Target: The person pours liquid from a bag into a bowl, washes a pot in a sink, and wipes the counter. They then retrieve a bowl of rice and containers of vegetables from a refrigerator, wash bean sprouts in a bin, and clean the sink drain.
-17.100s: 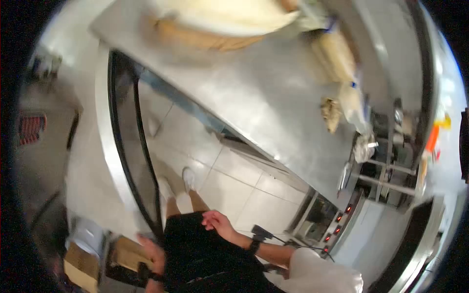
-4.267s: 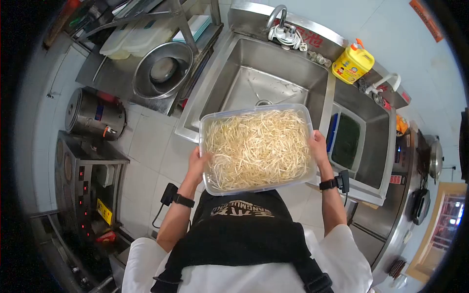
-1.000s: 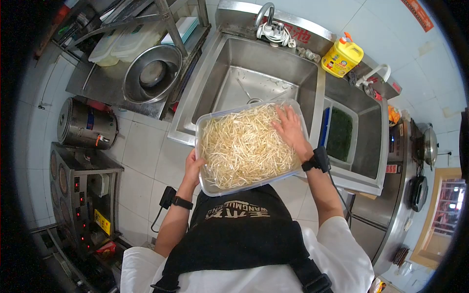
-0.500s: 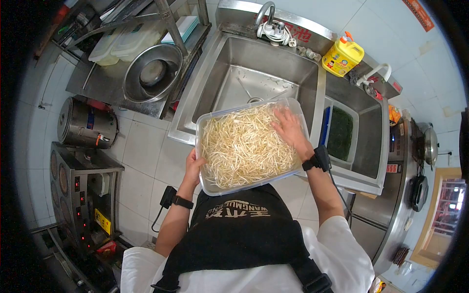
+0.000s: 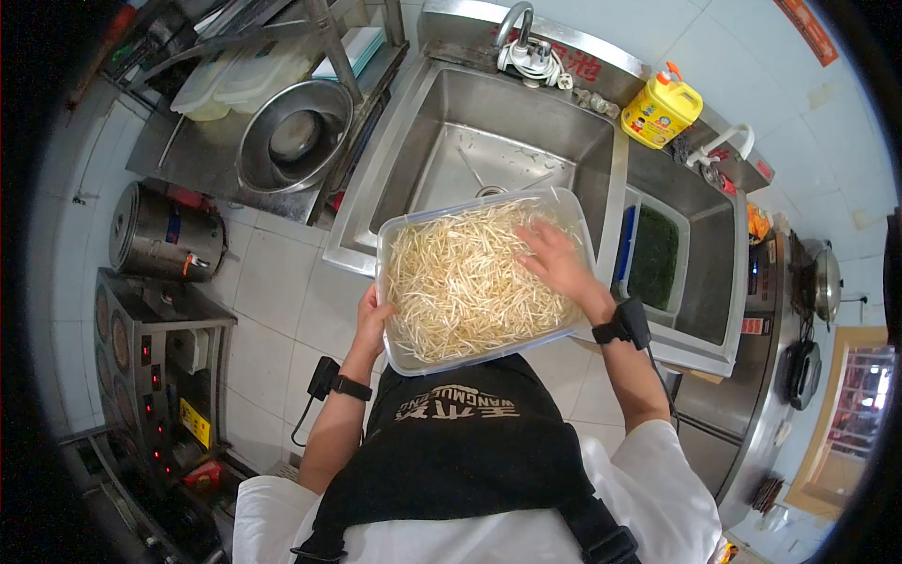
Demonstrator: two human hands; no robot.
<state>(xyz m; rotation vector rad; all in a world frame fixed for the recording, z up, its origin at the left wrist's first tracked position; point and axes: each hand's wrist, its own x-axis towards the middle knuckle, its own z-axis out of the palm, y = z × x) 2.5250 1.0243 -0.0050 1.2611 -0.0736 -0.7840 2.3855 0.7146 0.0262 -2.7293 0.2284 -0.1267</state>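
Note:
A clear plastic tub (image 5: 407, 365) full of bean sprouts (image 5: 465, 287) is held against my apron, its far side over the front edge of the left sink. My left hand (image 5: 372, 320) grips the tub's left wall, thumb over the rim and the other fingers hidden behind it. Over the right part of the sprouts, my right hand (image 5: 556, 263) lies palm down with its fingers stretched out. It appears to touch the top of the heap and holds nothing.
Beyond the tub is a steel sink (image 5: 395, 150) with a tap (image 5: 512, 21). A yellow jug (image 5: 662, 108) stands on the ledge. The right basin holds a container of dark green stuff (image 5: 655, 254). At left are a metal bowl (image 5: 254, 174), a steel pot (image 5: 155, 230) and a burner unit (image 5: 155, 357).
My right hand has shifted slightly left and toward me across the sprouts. The tub and my left hand have stayed almost still.

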